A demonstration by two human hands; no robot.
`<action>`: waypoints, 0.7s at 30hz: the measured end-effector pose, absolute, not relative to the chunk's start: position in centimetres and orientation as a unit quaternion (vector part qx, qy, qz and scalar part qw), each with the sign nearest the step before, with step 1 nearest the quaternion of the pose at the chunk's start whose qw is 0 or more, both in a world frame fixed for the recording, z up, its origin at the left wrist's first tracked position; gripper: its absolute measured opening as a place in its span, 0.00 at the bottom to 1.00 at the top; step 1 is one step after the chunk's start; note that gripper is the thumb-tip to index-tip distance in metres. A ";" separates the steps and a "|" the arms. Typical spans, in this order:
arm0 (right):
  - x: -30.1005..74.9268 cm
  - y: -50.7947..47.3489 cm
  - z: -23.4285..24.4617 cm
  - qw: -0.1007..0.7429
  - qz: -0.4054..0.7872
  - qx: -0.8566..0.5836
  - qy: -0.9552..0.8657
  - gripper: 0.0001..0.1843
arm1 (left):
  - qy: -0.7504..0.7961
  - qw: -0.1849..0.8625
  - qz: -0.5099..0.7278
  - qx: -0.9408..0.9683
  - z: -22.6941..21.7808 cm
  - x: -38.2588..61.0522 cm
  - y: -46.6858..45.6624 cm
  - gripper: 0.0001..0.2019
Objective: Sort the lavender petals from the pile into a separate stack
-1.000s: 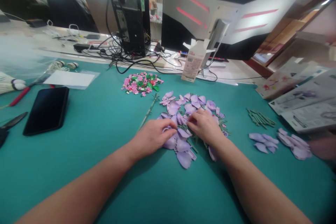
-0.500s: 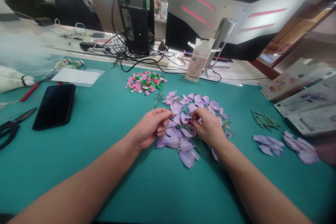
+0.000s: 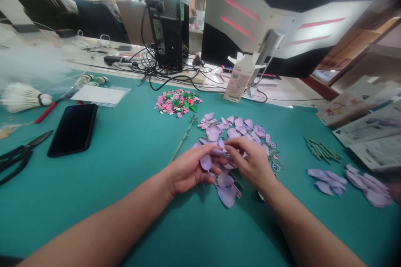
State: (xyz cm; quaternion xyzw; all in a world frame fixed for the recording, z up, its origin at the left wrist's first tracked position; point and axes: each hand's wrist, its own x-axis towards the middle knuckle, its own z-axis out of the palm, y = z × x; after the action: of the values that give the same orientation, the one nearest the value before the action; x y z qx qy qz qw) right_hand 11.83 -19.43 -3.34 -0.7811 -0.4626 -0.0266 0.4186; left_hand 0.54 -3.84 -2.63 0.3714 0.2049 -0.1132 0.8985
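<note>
While both hands work close together over a loose ring of lilac petal pieces (image 3: pixel 236 133) at the centre of the frame, the left hand (image 3: pixel 189 171) stands half open, its fingers curved about a lilac petal (image 3: pixel 206 162) that it appears to hold lightly. The right hand (image 3: pixel 250 160) reaches across from the right, with its thumb and fingers drawn together just above that petal; whatever they pinch is hidden, so its grip cannot be told. The pieces lie on a teal mat (image 3: pixel 125 142), with a thin green stem (image 3: pixel 184 137) just left of the ring and a heap of pink and green pieces (image 3: pixel 177 101) beyond it. Further right lie a bundle of green stems (image 3: pixel 322 150) and two groups of loose lilac petals (image 3: pixel 344 185), below printed instruction sheets (image 3: pixel 369 129). A black phone (image 3: pixel 73 129) and black-handled scissors (image 3: pixel 21 156) sit at the left. Work this fine seems best done with the fingertips, pressing gently and steadying each thin petal from beneath with the left hand, while keeping the wrists clear of the neighbouring pieces so that the ring is not disturbed.
</note>
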 end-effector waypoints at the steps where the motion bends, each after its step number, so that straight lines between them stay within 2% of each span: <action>1: 12.4 -19.6 -3.4 0.415 -0.043 -0.788 -0.453 0.08 | 0.207 0.899 -0.102 0.372 -2.6 0.6 -3.8 0.10; 5: 15.1 -20.8 -3.9 0.395 -0.087 -0.827 -0.390 0.08 | 0.233 0.892 -0.038 0.386 -2.3 0.6 -3.0 0.05; 10: 17.4 -22.1 -4.3 0.378 -0.093 -0.851 -0.352 0.11 | 0.266 0.886 0.020 0.379 -1.6 0.5 -2.0 0.14; 13: 18.4 -21.9 -4.2 0.352 -0.094 -0.857 -0.364 0.12 | 0.264 0.882 0.040 0.389 -1.4 0.4 -1.8 0.08; 16: 19.4 -20.5 -3.9 0.275 -0.079 -0.874 -0.392 0.13 | 0.264 0.877 0.047 0.400 -1.3 0.4 -1.7 0.03; 21: 21.0 -17.0 -4.3 0.100 -0.040 -0.886 -0.452 0.19 | 0.267 0.864 0.055 0.423 -1.5 0.5 -1.3 0.07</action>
State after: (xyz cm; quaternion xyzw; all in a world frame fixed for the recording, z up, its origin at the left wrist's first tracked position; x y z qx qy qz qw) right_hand 21.02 -17.03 -4.25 -0.8856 -0.4518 -0.0404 0.0997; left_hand 0.52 -1.34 -1.52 0.4225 0.2674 0.0545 0.8643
